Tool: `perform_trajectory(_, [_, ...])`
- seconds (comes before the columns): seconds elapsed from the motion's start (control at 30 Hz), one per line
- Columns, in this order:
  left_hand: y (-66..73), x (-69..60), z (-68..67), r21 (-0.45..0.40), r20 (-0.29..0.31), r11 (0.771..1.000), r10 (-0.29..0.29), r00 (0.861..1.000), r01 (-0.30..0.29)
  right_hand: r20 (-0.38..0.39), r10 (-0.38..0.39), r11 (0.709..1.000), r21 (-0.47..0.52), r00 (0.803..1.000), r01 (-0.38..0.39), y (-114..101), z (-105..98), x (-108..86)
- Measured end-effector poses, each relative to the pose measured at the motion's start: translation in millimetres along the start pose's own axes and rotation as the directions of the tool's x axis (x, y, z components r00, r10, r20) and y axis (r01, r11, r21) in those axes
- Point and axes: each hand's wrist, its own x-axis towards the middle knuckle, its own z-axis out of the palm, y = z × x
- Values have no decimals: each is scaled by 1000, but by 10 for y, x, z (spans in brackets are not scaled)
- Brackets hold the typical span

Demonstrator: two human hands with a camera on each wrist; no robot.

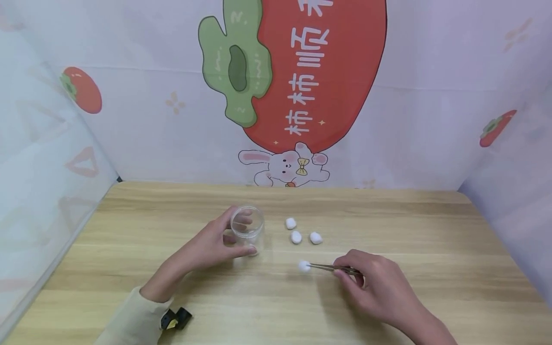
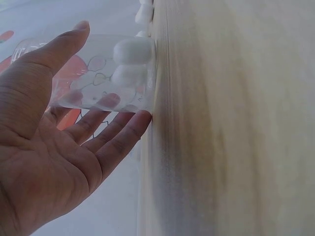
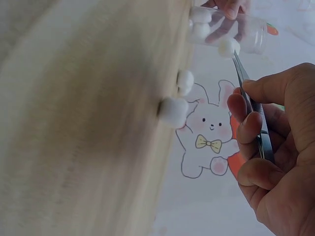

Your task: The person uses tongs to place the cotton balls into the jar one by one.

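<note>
Cotton ball (image 1: 304, 266) is pinched in the tips of the tweezers (image 1: 321, 266), held off the counter (image 1: 409, 220), to the right of the clear jar (image 1: 249, 235) and apart from it in the head view. I read this as the carry step of jar loading: three loose cotton balls (image 1: 296, 237) lie on the counter farther out, and at least two settled balls (image 2: 133, 51) show at the jar bottom in the left wrist view. So partly done, by my count.

Next move, my call: raise the tips above the rim, swing left over the mouth, lower a bit, then ease the pinch. Ball looks lower than the rim in the right wrist view, so I'd want height first; going straight across could bump the wall. Cotton may cling to the tips on release.

Pose: right hand (image 1: 379, 287) reaches in from lower right, closed down narrow on the tweezers, thumb and forefinger pinching the shanks, other fingers tucked in. Tweezers lie close to level, tips pointing left toward the jar side. Left hand (image 1: 215, 242) comes from lower left and holds the jar upright on the counter, thumb on the near side, fingers round the far side. I can't gauge how hard either hand is squeezing.
</note>
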Motion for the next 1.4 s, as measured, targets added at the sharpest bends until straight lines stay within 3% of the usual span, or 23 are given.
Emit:
perform_trajectory(0.57, [-2,-2,-11,27,-10,1000,5,1000,-4,-32,8,1000,28,999,-7,24,-43,153])
perform_trajectory(1.1, [-18,-14,8,19,-25,1000,-17,1000,18,14,31,998,47,999,-32,16,30,223])
perform_trajectory(1.4, [-20,-28,14,-2,-33,1000,20,999,-20,15,37,998,42,999,-37,17,29,231])
